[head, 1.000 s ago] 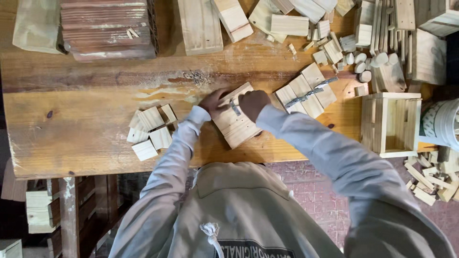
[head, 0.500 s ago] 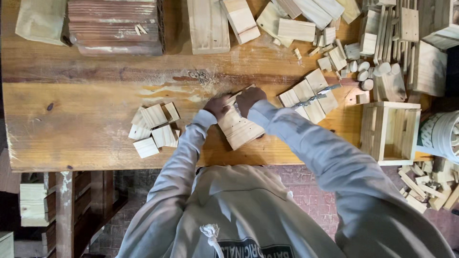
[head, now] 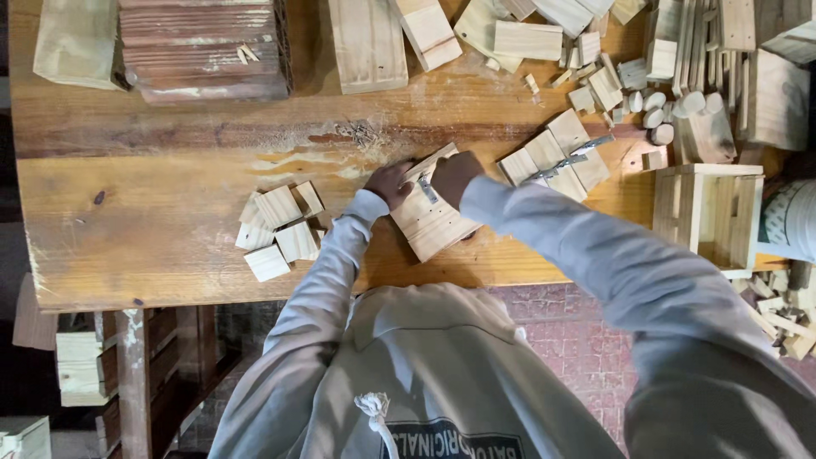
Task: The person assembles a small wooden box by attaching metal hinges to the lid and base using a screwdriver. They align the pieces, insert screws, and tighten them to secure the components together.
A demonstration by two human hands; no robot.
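Note:
A small slatted wooden piece [head: 429,223] lies on the wooden workbench [head: 153,195] in front of me. My left hand [head: 388,183] grips its upper left edge. My right hand [head: 454,176] is closed at its top edge, with a small metal tool [head: 427,189] showing between the two hands. Whether the right hand holds that tool I cannot tell for sure. Both arms wear grey sleeves.
Several small square wood pieces [head: 278,228] lie to the left. More flat squares [head: 554,157] with a metal tool [head: 568,158] on them lie to the right. A small wooden crate [head: 710,212] stands at the right edge. Boards and blocks [head: 204,47] line the back.
The view has shifted slightly. Both hands stay on the slatted piece, working at its top edge, and the piece has barely moved.

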